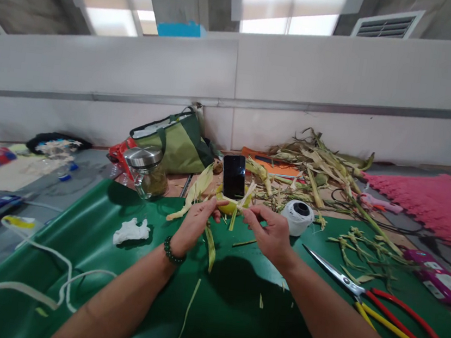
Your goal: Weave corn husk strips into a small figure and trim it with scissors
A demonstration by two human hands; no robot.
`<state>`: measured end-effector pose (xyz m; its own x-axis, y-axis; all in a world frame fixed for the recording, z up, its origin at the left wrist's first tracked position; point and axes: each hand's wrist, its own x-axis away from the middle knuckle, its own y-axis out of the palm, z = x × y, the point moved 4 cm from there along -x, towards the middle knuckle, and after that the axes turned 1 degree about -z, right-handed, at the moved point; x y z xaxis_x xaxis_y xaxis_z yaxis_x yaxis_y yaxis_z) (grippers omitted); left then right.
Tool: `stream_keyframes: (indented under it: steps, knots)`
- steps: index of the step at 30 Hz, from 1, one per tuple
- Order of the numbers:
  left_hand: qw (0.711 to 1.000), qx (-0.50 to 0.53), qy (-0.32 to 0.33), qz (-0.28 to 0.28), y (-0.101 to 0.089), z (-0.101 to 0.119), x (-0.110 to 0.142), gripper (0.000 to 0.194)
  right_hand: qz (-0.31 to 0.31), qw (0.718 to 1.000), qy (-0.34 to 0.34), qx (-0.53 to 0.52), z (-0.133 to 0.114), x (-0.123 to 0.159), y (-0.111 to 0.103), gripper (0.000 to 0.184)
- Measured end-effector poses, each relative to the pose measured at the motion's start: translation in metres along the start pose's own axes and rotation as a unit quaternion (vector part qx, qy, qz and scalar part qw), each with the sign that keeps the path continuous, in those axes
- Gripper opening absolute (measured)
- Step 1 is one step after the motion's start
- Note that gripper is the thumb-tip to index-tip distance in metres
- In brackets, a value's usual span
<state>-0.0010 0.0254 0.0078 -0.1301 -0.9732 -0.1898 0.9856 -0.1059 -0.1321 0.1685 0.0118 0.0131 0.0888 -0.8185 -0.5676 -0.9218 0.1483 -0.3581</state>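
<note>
My left hand [195,221], with a beaded bracelet at the wrist, is pinched closed on one side of a small pale corn husk piece [233,221]. On the other side, my right hand [270,230] pinches the same piece between thumb and fingers. The husk looks bunched or knotted between them, though its detail is too small to make out. Just behind it stand a yellow bowl-like object [227,207], partly hidden, and an upright smartphone [234,175]. A curled husk strip [209,248] hangs below my left fingers. The white thread spool [297,217] is close to my right hand.
Scissors [353,288] with red and yellow handles lie beside my right forearm. Knotted husk pieces [353,245] and a dried husk pile [320,164] are farther right. A lidded glass jar [149,173], crumpled white tissue [131,231] and white cable [67,270] lie left.
</note>
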Motion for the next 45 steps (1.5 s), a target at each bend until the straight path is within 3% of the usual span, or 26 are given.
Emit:
stream_keyframes:
  steps: [2, 5, 11, 18, 24, 32, 39, 45]
  knots:
    - [1.000, 0.005, 0.014, -0.014, 0.005, 0.003, 0.004, 0.038, 0.002, 0.998, -0.044, 0.052, -0.003, 0.003, 0.003, 0.029]
    - [0.999, 0.016, 0.031, -0.032, 0.011, 0.008, 0.010, 0.031, -0.045, 0.992, -0.077, 0.094, -0.004, 0.008, 0.012, 0.035]
    - [0.997, -0.046, 0.060, 0.016, 0.002, 0.016, 0.009, 0.026, -0.112, 0.978, -0.148, 0.098, -0.006, 0.012, 0.023, 0.035]
    - [0.990, 0.038, -0.065, -0.120, 0.006, 0.008, 0.008, 0.037, -0.152, 0.958, -0.170, 0.174, -0.004, 0.012, 0.024, 0.036]
    - [0.992, 0.001, -0.071, -0.107, 0.011, 0.003, 0.011, 0.036, -0.160, 0.935, -0.221, 0.225, -0.009, 0.013, 0.025, 0.038]
    - [0.996, -0.048, -0.012, -0.073, 0.011, 0.002, 0.011, 0.041, -0.191, 0.960, -0.174, 0.109, -0.023, 0.013, 0.021, 0.035]
    - [0.972, 0.094, -0.132, -0.170, 0.002, -0.005, 0.003, 0.059, -0.225, 0.971, -0.069, 0.050, -0.008, 0.014, 0.029, 0.038]
    - [0.974, 0.044, -0.097, -0.198, 0.008, 0.000, 0.007, 0.044, -0.209, 0.977, -0.001, 0.042, 0.000, 0.003, 0.015, 0.047]
